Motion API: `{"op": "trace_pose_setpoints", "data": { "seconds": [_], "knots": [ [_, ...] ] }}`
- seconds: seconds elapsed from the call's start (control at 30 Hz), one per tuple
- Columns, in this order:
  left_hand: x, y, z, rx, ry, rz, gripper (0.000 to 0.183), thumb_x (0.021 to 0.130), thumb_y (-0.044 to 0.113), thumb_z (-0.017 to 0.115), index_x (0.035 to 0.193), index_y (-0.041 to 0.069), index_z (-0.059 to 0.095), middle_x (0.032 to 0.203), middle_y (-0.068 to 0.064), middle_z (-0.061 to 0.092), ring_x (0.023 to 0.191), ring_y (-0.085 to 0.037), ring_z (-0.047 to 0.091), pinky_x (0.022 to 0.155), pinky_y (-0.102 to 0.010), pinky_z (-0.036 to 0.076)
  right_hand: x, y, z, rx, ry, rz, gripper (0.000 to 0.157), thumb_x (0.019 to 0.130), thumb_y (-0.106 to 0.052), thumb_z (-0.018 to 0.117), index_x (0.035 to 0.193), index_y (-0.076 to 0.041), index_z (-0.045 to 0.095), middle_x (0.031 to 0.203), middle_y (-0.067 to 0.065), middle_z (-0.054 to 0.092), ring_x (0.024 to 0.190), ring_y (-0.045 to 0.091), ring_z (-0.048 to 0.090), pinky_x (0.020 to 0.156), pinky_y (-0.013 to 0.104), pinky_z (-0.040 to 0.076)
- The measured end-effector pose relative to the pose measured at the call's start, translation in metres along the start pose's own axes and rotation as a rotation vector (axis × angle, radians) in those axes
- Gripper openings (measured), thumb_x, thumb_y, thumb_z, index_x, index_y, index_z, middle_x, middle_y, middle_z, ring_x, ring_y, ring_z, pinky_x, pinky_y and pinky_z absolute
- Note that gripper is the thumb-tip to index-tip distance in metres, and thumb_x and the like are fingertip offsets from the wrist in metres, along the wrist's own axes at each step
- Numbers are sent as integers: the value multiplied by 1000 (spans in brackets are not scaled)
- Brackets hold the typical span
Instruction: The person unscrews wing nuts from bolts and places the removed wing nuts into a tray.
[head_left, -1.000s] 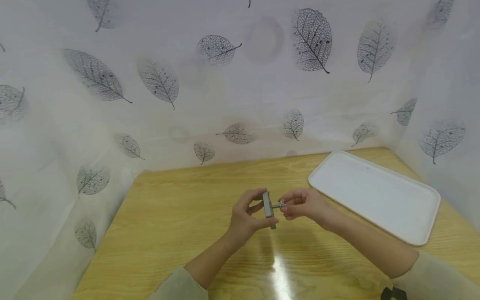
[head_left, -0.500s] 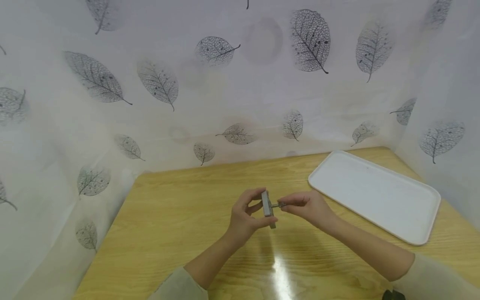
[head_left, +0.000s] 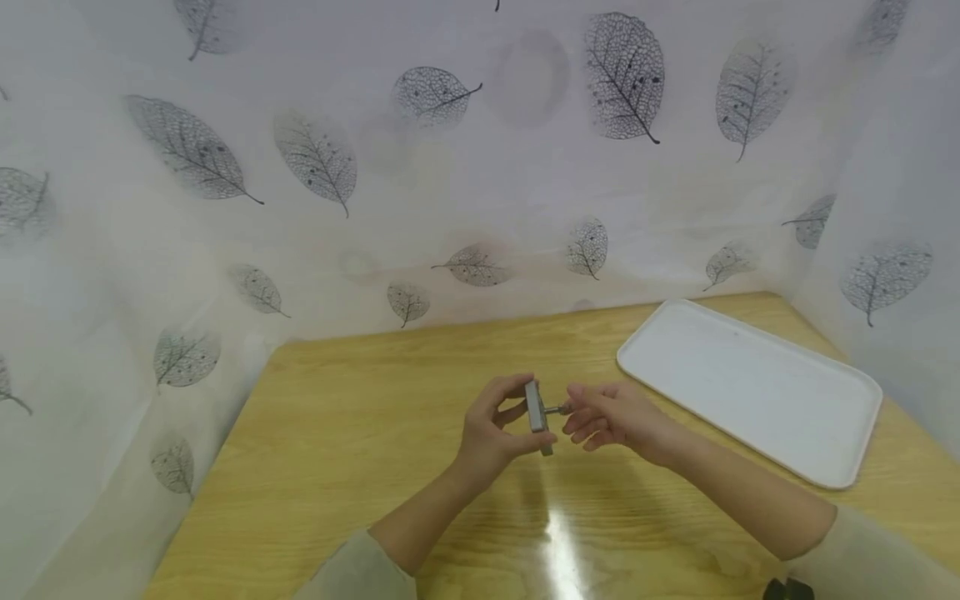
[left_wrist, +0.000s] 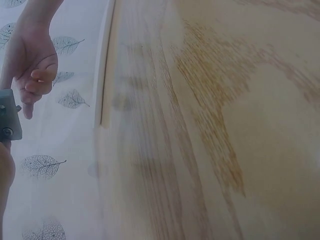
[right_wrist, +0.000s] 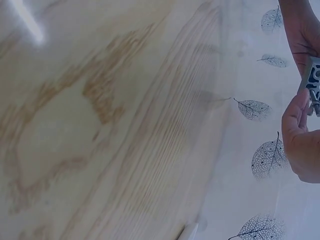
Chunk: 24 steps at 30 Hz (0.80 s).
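A small grey metal block (head_left: pixel 536 408) is held upright above the table. My left hand (head_left: pixel 487 429) grips it at its upper and lower ends, between fingers and thumb. From its right face a short silver screw (head_left: pixel 555 410) sticks out towards my right hand (head_left: pixel 618 421). The fingers of that hand are bent around the screw's outer end and partly hide it. In the right wrist view the block (right_wrist: pixel 313 75) shows cut-outs on its face, with the right hand (right_wrist: pixel 305 145) beside the screw. The left wrist view catches the block (left_wrist: pixel 9 117) at its edge.
A white rectangular tray (head_left: pixel 750 392) lies at the right rear of the wooden table (head_left: pixel 352 433). Leaf-printed white sheeting (head_left: pixel 480 183) closes off the back and both sides. A small dark object (head_left: pixel 787 590) shows near the right sleeve.
The right hand's fingers have shifted around the screw's end: they came together in a pinch half a second ago and are now more spread and rolled. The left hand and block have barely moved.
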<state>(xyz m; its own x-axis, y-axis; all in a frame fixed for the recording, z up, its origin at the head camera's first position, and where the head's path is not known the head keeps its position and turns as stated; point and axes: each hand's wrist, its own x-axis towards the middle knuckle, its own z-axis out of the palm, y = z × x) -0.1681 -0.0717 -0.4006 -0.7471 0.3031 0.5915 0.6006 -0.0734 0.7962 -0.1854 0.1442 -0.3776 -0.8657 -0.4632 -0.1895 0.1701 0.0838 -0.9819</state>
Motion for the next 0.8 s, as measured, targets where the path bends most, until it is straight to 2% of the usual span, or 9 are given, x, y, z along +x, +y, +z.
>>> {"op": "trace_pose_setpoints", "data": {
  "seconds": [0.13,0.47,0.67,0.8],
  "knots": [
    [0,1,-1,4,0,7,70,66,-12,79,128,-4,47,119,-27,50,109,-16,52,99,-33,51,1,-2,1,71,-35,45,37,96,-31,55,103,4,63,77,1,70,69,11,66,69,27,62],
    [-1,0,-1,4,-7,14,70,66,-13,79,128,-4,47,118,-25,50,109,-15,52,99,-33,52,0,-4,0,92,-69,-6,20,93,-18,61,101,0,65,83,2,69,75,12,65,76,27,61],
    [-2,0,0,-1,-6,3,70,66,-11,79,128,-2,48,118,-24,51,109,-16,52,99,-33,52,0,-3,-1,61,-54,-39,34,90,-9,63,114,13,55,87,2,70,77,15,66,78,29,61],
    [-2,0,0,-13,-2,-9,70,66,-11,79,128,-2,48,119,-24,50,109,-15,52,99,-33,51,-1,-2,-2,37,-45,-51,41,87,-7,65,118,15,51,90,3,71,81,16,67,80,33,61]
  ]
}}
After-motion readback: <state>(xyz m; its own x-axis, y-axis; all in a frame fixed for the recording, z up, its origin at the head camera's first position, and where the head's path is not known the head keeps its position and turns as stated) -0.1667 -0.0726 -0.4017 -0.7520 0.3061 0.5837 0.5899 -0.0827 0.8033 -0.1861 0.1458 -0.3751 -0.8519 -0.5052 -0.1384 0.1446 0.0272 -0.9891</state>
